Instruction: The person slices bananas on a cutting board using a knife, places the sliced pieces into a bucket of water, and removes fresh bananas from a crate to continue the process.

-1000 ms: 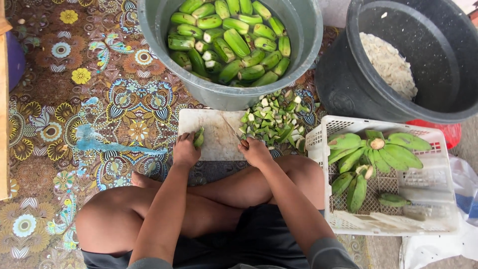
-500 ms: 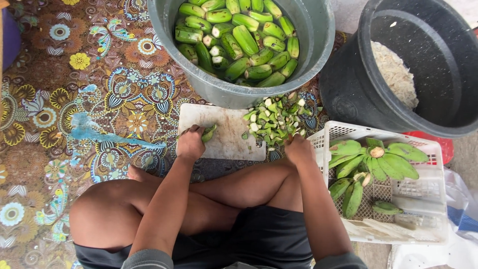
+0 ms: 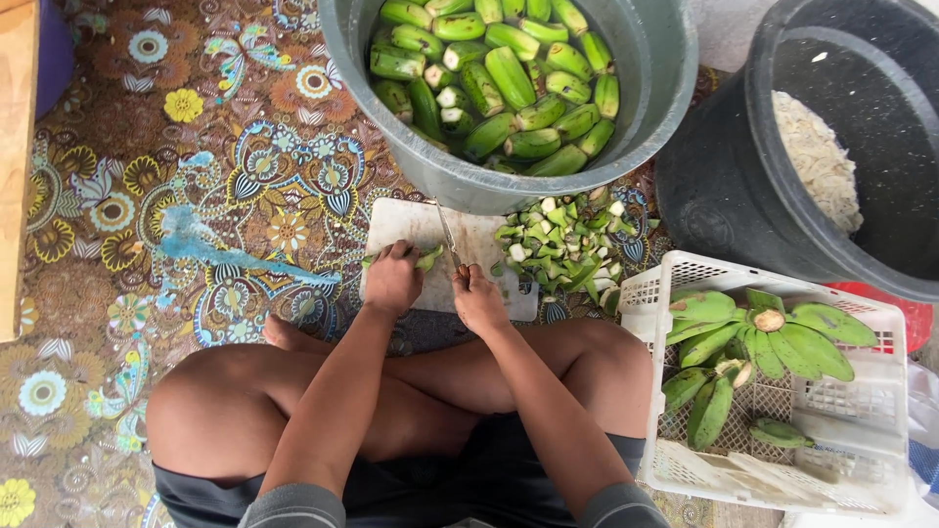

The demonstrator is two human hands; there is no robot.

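I sit cross-legged on a patterned floor mat behind a white cutting board [image 3: 484, 244]. My left hand [image 3: 392, 279] presses a green banana [image 3: 427, 258] flat on the board. My right hand [image 3: 479, 297] grips a knife [image 3: 448, 235], whose thin blade points away from me, just right of the banana's end. A heap of cut green ends and peel [image 3: 562, 246] lies at the board's right edge.
A grey tub [image 3: 660, 68] of water with several trimmed green bananas stands just beyond the board. At the right are a black tub [image 3: 724, 205] holding pale scraps and a white crate [image 3: 861, 430] with a banana bunch [image 3: 753, 337]. A wooden edge [image 3: 15, 166] runs along the left.
My right hand went out to the scrap heap near the crate, then came back to the board with the knife beside the banana. My left hand kept hold of the banana.
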